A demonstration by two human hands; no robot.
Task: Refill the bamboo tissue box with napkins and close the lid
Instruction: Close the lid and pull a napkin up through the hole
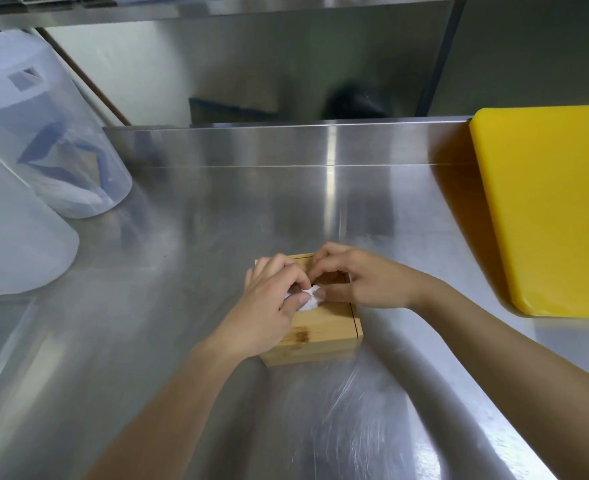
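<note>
Pulling a white napkin [308,299] up through the bamboo box [321,332] lid, left hand [269,306] and right hand [359,282] both pinch it; lid looks shut; next, I think, fluff the napkin.

I see two bare forearms reaching in from the bottom edge, no sleeves on either. My left hand [269,299] and right hand [362,278] wear no gloves, rings, watch or bands; fingernails look short and unpainted.
</note>
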